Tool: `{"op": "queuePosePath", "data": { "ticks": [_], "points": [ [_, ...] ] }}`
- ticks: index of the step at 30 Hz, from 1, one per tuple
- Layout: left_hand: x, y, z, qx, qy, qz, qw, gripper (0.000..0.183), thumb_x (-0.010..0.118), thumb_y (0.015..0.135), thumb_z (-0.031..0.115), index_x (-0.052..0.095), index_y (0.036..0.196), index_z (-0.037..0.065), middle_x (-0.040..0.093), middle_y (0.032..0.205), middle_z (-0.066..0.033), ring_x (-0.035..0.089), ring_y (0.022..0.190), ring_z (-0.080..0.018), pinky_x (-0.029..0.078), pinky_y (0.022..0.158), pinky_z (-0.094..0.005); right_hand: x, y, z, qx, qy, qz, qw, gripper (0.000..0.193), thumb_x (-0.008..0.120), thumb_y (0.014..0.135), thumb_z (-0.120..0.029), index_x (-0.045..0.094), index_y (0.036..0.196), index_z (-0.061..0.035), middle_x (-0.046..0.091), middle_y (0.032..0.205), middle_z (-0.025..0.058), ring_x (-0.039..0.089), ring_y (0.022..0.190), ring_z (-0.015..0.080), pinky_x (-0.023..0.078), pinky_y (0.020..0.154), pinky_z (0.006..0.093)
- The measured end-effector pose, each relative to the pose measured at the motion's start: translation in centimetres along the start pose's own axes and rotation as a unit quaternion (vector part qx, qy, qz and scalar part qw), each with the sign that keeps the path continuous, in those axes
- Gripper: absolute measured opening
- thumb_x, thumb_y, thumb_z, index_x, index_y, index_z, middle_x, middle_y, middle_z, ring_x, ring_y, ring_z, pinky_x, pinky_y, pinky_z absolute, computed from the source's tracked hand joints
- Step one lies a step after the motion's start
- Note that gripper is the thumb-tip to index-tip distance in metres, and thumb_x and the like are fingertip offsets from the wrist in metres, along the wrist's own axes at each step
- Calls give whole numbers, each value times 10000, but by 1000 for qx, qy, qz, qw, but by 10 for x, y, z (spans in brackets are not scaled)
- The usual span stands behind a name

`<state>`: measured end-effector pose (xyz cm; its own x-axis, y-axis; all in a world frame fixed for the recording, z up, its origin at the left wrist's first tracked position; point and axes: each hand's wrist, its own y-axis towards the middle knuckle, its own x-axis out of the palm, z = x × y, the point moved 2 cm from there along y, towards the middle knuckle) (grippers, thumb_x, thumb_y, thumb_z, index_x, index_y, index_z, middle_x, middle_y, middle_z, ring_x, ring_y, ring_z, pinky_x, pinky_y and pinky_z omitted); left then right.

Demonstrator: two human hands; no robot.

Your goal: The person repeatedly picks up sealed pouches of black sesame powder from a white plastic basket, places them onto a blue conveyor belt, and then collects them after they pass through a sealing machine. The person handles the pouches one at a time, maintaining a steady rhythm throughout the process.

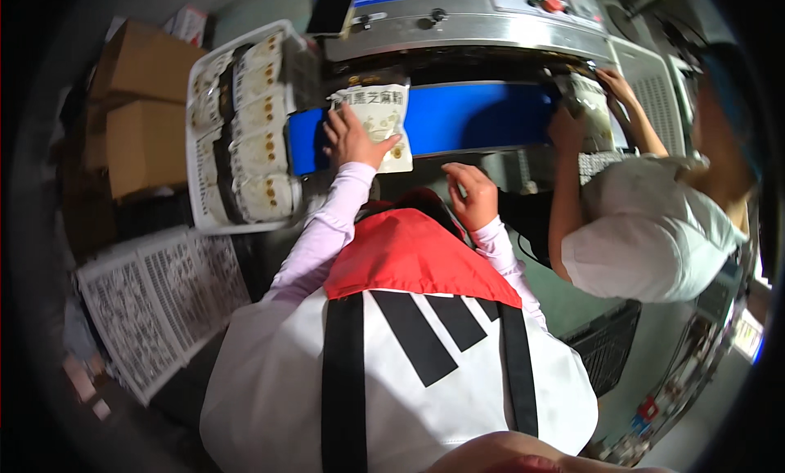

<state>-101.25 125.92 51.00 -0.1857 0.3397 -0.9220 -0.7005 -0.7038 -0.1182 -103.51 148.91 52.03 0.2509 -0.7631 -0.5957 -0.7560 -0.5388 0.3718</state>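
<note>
A cream-coloured stand-up pouch (388, 113) with dark print and a dark top band lies on the left part of a blue conveyor belt (446, 117). My left hand (356, 138) rests on its front, fingers spread toward the pouch's left side and the thumb pointing right. Just below the belt's near edge, my right hand (476, 197) is held up with nothing in it, its fingers loosely bent and apart. Left of the belt stands a white plastic crate (195, 158) packed with upright rows of similar pouches (260, 121).
At the right, a co-worker (646, 219) handles another pouch (593, 109) at the belt's far end. A metal machine (466, 23) with a red button stands behind the belt. Cardboard boxes (149, 142) and a white perforated crate (163, 301) sit on the left.
</note>
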Motion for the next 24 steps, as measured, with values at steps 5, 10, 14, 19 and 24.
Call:
{"op": "queuePosePath", "data": {
  "ticks": [5,10,14,19,24],
  "points": [
    [3,3,-10,-36,25,17,999,1292,858,530,529,109,1496,112,170,1502,-254,161,1372,-491,169,1034,-694,6,11,9,-28,10,-14,999,207,635,766,12,650,967,-32,673,932,128,646,822,311,519,717,374],
    [-4,7,-21,-70,55,-1,996,1308,865,521,530,89,1501,145,175,1498,-257,164,1376,-489,169,1048,-676,11,15,9,-28,10,-28,999,196,619,796,37,650,982,-20,663,911,141,647,804,315,507,694,352],
    [-14,9,-26,-71,68,-4,995,1300,864,524,523,87,1501,160,182,1494,-250,185,1372,-476,195,1055,-651,3,17,20,-21,-32,-5,999,214,604,793,60,653,988,-12,668,922,158,655,824,322,515,721,347],
    [-19,10,-49,-74,86,35,993,1254,858,522,531,134,1482,174,241,1459,-223,266,1323,-432,262,1009,-626,-35,29,63,28,-131,124,983,313,616,751,60,652,1042,-50,673,967,135,650,859,309,514,756,377],
    [-29,17,-62,-72,85,23,994,1220,852,548,480,147,1487,149,261,1462,-236,276,1330,-421,250,1010,-608,-99,41,118,39,-336,205,919,447,647,766,-37,583,1207,-72,621,1170,126,569,1031,314,431,926,405]
  ]
}}
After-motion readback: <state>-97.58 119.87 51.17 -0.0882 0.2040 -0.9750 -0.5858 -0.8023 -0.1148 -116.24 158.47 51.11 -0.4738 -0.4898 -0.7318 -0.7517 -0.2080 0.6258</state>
